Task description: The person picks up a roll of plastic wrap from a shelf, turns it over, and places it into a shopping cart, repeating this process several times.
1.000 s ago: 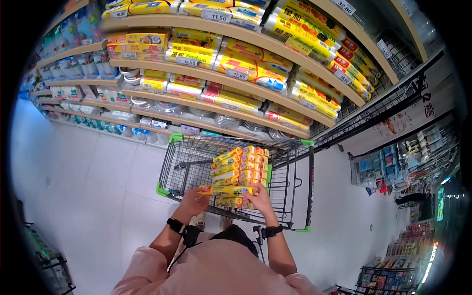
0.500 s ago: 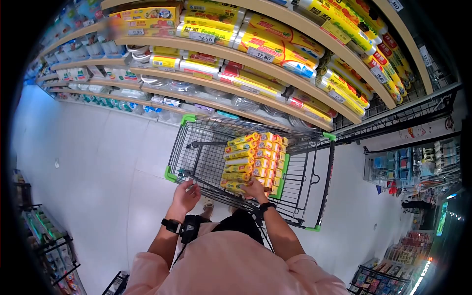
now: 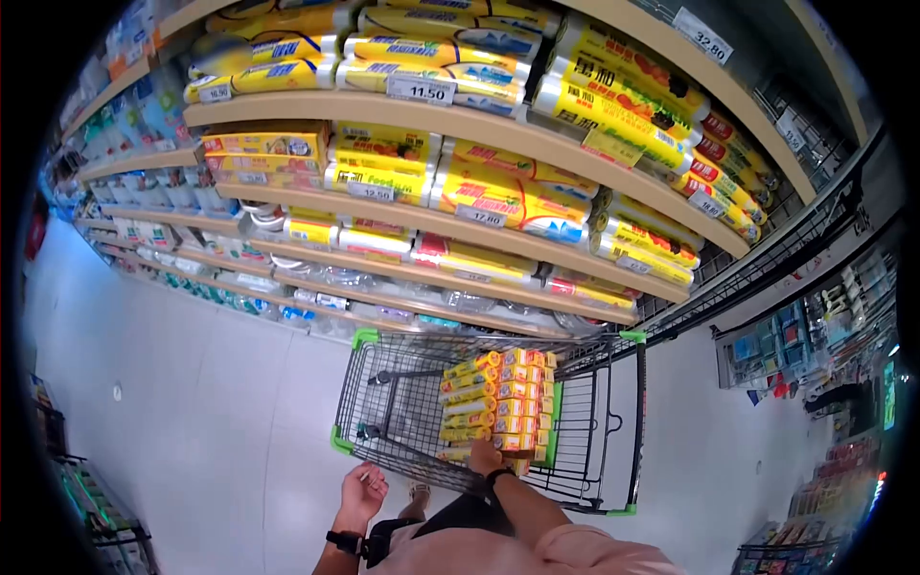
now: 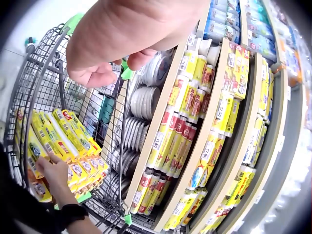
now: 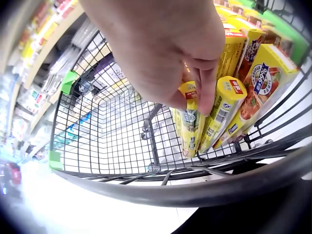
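A black wire shopping cart (image 3: 634, 422) with green corners stands in front of me, and a stack of yellow boxes (image 3: 494, 402) fills its middle. My right hand (image 3: 485, 456) reaches over the near rim to the closest boxes. In the right wrist view my right hand (image 5: 194, 100) pinches the top end of one upright yellow box (image 5: 191, 124) between thumb and finger. Just outside the cart's near rim, my left hand (image 3: 363, 485) hovers with relaxed fingers and holds nothing. The left wrist view shows the left hand (image 4: 117, 63) loosely curled above the cart.
Wooden shelves (image 3: 460, 125) behind the cart carry yellow and red wrap rolls and boxes with price tags. Clear plastic containers (image 3: 316, 278) fill the lowest shelf. White floor tiles (image 3: 192, 402) lie to the left. Racks of goods (image 3: 786, 345) stand at the right.
My left hand let go of the yellow box and drew back off the cart. My right hand lowered that box into the near side of the stack. My head tilted up.
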Demonstrator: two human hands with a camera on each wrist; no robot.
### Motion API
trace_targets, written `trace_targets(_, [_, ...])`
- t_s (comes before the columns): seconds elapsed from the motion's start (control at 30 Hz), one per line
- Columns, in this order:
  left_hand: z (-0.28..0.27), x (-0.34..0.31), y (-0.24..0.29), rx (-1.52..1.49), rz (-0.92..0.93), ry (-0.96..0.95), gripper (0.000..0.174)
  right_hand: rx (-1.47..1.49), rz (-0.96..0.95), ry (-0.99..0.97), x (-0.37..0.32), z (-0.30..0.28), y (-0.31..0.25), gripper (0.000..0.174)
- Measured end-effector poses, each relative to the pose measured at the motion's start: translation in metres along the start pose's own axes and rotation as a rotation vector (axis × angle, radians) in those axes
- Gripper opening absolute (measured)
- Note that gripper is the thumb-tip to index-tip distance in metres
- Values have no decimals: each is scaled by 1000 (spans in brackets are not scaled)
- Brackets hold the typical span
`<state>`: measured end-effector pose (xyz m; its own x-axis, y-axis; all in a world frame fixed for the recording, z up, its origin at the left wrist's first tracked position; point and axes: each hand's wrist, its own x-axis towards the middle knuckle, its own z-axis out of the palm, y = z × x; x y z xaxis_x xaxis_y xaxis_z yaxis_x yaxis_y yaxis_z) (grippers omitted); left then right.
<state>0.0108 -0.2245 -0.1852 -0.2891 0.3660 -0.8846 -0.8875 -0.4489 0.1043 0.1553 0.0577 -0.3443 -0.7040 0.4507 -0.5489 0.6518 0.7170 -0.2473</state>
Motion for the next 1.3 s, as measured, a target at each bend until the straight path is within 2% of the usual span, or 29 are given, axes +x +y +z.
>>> trace_targets(0.07, [-10,15,0,-28,-42,-113,9,-61,-25,-98,-2,-6,-9,28])
trace_targets(0.17, [-27,48,0,-44,-131,-429,5,150,-69,-65,-1,3,-10,33])
trace_targets(0.27, [20,25,-3,-11,-63,-1,8,121,-209,-134,18,21,6,36])
trace_targets(0.3, [30,16,-3,42,-50,-28,11,166,-235,-49,12,13,1,35])
trace_targets(0.37, [44,9,-3,-67,-69,-151,11,273,-127,-98,24,27,21,34])
trace_targets(0.4, [46,10,-3,-106,-82,-207,11,210,-133,-129,20,13,21,34])
trace_targets(0.43, [44,13,-3,-173,-92,-368,12,147,-140,-160,18,3,24,34])
trace_targets(0.47, [46,17,-5,-231,-83,-523,14,107,-211,-93,16,-9,30,34])
trace_targets(0.53, [66,8,-2,-202,-57,-433,17,27,-347,37,11,-4,46,35])
trace_targets(0.57, [76,-2,-4,-209,-41,-462,18,177,-359,86,10,4,61,34])
trace_targets(0.67, [93,0,-10,-209,15,-591,18,562,-253,129,0,7,83,28])
trace_targets(0.73, [108,-7,-16,-202,7,-559,18,796,-73,103,-49,-58,64,28])
trace_targets(0.77, [111,-7,-21,-203,-20,-572,18,1017,125,22,-64,-69,59,28])
trace_targets(0.87, [115,-8,-39,-189,-58,-553,19,289,-191,141,-26,-23,117,30])
trace_targets(0.9, [118,-7,-46,-179,-65,-541,20,398,-113,54,-48,-41,112,32])
trace_targets(0.97, [121,-5,-65,-147,-63,-501,21,542,-218,176,-58,-29,137,32])
trace_targets(1.03, [128,-11,-88,-79,-49,-498,21,882,-20,94,-93,-59,137,29])
trace_targets(1.13, [139,-44,-131,-2,-18,-538,15,1198,-96,162,-117,-62,167,26])
trace_targets(1.2, [147,-65,-168,35,6,-575,12,1221,-138,152,-127,-73,192,23])
trace_targets(1.27, [137,-55,-199,81,-14,-669,14,1246,-175,132,-147,-90,207,20])
trace_targets(1.3, [139,-48,-213,102,-23,-723,15,1356,-95,168,-165,-107,208,19])
